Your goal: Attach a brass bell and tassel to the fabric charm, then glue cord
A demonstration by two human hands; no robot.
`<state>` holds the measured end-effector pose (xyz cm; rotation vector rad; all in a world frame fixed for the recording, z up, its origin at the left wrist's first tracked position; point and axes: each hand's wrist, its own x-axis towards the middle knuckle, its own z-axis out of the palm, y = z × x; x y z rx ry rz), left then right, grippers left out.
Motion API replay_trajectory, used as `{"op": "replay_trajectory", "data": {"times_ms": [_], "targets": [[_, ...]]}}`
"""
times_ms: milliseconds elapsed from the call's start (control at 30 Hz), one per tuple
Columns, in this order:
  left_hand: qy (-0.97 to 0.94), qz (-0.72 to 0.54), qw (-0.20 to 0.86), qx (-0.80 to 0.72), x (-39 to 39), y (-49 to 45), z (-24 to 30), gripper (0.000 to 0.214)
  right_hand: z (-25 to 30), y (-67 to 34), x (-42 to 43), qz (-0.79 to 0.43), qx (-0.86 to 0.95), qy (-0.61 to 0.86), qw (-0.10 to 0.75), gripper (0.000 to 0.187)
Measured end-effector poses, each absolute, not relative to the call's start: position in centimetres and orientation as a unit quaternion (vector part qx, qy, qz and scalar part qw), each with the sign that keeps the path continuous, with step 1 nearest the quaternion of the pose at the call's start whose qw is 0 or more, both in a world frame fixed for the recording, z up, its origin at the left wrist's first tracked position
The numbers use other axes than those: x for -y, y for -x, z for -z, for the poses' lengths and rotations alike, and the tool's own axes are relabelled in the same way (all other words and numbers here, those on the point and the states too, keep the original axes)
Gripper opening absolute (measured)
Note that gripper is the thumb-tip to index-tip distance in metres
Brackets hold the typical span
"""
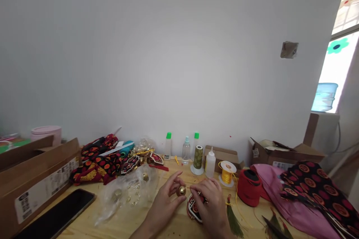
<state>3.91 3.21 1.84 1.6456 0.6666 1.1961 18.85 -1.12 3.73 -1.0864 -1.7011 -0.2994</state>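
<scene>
Ball was pinched in left hand, held above table, thin strand was gripped by right hand beside ball, patch was partly covered by right hand.

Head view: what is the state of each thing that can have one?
Gold bead: held by left hand
Right hand: seems to pinch something thin
Phone: flat, screen dark
Left cardboard box: open
Yellow thread spool: upright, thread trailing
Nozzle bottle: upright
Green tassel: lying flat
Plastic bag: crumpled
</scene>
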Motion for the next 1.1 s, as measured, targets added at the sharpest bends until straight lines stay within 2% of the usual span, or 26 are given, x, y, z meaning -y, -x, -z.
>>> {"op": "replay_trajectory", "data": {"times_ms": [600, 1100], "targets": [[-0.753, -0.437, 0.347, -0.349, -2.87, -2.99, -2.79, 0.057, -3.3, -18.33, 1.51, 0.094, 0.707, 0.525, 0.464, 0.014], [-0.766, -0.436, 0.309, -0.359, -2.94, -2.98, -2.91, 0.053, -3.02, -17.96, 1.53, 0.072, 0.714, 0.537, 0.443, 0.014]]}}
